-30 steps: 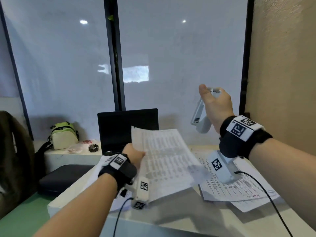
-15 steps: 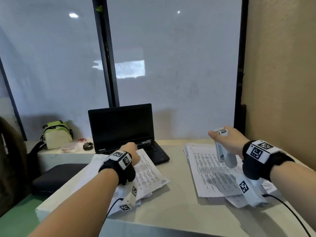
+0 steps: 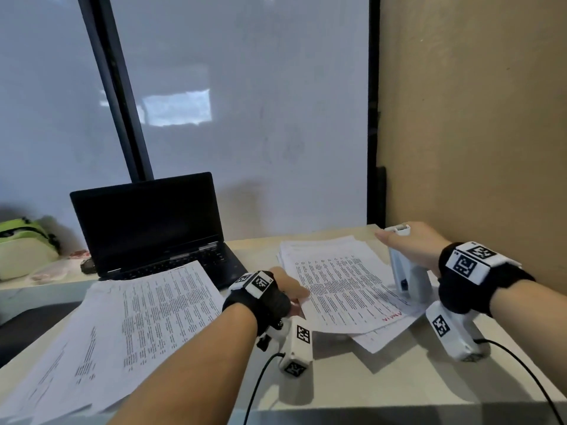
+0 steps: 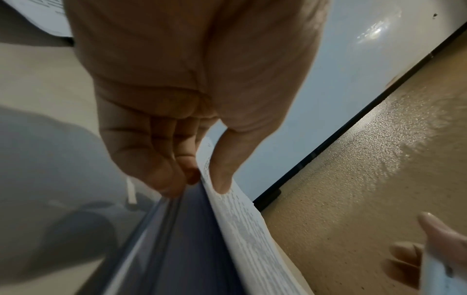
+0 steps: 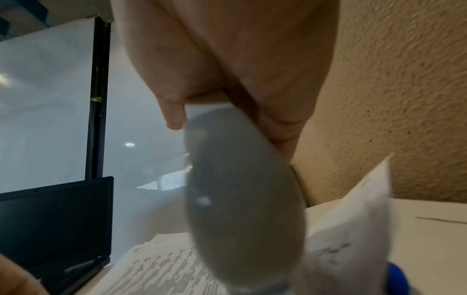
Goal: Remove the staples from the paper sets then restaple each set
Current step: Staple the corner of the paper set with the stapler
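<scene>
Paper sets are lying in two places on the desk (image 3: pixel 383 381). The right stack (image 3: pixel 343 280) is sitting toward the far right of the desk, its sheets white and covered in columns of small dark print, fanned unevenly so that lower pages are poking out at the near edge; red handwriting is showing near the top sheet's near right corner. We are pinching the near left edge of this stack with our left hand (image 3: pixel 288 288): in the left wrist view the thumb (image 4: pixel 222 169) is pressing on the printed top side while the curled fingers (image 4: pixel 151 159) are sitting under the sheets, lifting that edge a little off the desk.

We are gripping a white stapler (image 3: pixel 405 268) in our right hand (image 3: pixel 411 246), fingers wrapped around its upper part, holding it upright with its lower end touching the right side of the same stack. In the right wrist view its grey underside (image 5: pixel 240 199) is filling the middle, blurred.

The left pile (image 3: pixel 132 320) of similar printed sheets is spreading across the near left of the desk, well apart from the right stack, its far edge overlapping an open black laptop (image 3: pixel 147 222) with a dark screen. A lime-green bag (image 3: pixel 24 243) is sitting far left on a lower ledge. A frosted window (image 3: pixel 245 118) is rising behind the desk, and a tan textured wall (image 3: pixel 475 118) is standing on the right.
</scene>
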Demonstrator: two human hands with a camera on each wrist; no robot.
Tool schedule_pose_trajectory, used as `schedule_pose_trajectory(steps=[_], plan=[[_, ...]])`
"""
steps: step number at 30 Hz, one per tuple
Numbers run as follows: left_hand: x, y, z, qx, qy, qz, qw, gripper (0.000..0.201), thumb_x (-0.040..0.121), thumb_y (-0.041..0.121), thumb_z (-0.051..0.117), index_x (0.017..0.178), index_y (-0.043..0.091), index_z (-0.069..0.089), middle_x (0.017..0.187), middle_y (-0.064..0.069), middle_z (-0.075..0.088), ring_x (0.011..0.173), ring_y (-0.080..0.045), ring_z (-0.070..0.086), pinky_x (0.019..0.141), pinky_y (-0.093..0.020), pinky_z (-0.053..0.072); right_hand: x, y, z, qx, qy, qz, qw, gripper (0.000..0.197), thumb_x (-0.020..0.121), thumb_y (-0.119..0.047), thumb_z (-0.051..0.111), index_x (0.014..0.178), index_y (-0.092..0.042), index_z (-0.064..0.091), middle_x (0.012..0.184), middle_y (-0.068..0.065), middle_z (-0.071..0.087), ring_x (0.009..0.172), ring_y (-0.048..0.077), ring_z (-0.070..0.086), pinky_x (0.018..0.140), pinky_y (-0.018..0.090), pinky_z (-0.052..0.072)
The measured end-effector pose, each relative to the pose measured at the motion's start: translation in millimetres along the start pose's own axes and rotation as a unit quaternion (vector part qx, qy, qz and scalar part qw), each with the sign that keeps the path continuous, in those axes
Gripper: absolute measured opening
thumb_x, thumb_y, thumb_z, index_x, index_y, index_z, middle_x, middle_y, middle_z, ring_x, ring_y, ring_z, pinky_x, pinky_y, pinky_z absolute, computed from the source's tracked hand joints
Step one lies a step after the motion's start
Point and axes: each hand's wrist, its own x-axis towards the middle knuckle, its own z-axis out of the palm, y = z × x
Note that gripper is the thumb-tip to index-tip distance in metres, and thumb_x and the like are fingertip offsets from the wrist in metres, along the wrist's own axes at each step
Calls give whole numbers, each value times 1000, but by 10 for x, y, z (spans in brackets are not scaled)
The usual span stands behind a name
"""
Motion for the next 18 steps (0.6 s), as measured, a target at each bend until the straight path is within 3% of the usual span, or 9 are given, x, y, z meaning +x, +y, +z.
schedule_pose_trajectory(steps=[2,5,7,9,13,15,16,17,18], plan=[[66,5,40,24,1,9,1000,18,75,15,74,70,2,64,77,-15,73,72,-28,68,87,-47,55,20,73,-87,-13,27,20,999,50,78,-55,69,102,-12,61,87,5,62,88,27,59,82,37,48],[87,30,71,47,15,1,999,25,75,25,80,76,4,66,91,-18,73,91,-32,71,87,-48,56,-12,123,-193,-45,30,52,997,52,79,-44,71,110,-3,61,107,14,65,97,31,62,88,40,50],[100,44,90,37,21,0,999,26,74,27,82,78,6,66,94,-17,71,96,-31,70,88,-48,56,-58,154,-226,-97,0,68,993,46,73,-46,73,96,-7,65,101,11,68,93,28,64,85,38,52],[102,75,122,11,26,-5,1000,33,76,25,81,94,1,67,107,-16,69,103,-32,68,89,-48,55,-46,241,-215,-140,-24,74,987,54,59,-54,71,91,-12,68,94,7,70,87,24,66,84,38,54],[0,203,186,-45,29,7,999,54,78,21,78,123,0,57,127,-17,61,114,-30,62,79,-33,56,-84,299,-160,-162,-42,88,982,41,82,-37,68,102,-2,60,94,11,63,84,25,61,66,28,45],[-31,247,215,-75,19,16,997,57,82,19,75,131,1,52,134,-19,55,121,-32,57,87,-37,54,-115,303,-152,-172,-64,99,978,36,86,-37,65,100,-4,58,85,8,60,75,21,58,58,26,40],[-36,265,226,-82,8,11,997,55,83,19,74,130,1,53,131,-19,57,119,-32,58,89,-37,54,-127,300,-147,-178,-74,101,976,35,86,-37,65,97,-5,57,81,6,58,71,19,56,56,25,38],[-30,271,235,-84,0,20,996,45,85,19,72,123,2,57,118,-20,65,108,-28,66,84,-33,57,-127,305,-142,-187,-84,99,974,34,87,-38,64,97,-6,56,80,5,57,70,18,54,56,25,37],[-26,277,249,-77,0,30,997,27,88,19,69,108,3,62,91,-18,72,82,-20,73,68,-26,59,-136,298,-140,-194,-93,91,972,36,87,-39,64,100,-7,57,82,4,57,72,17,54,57,25,38]])
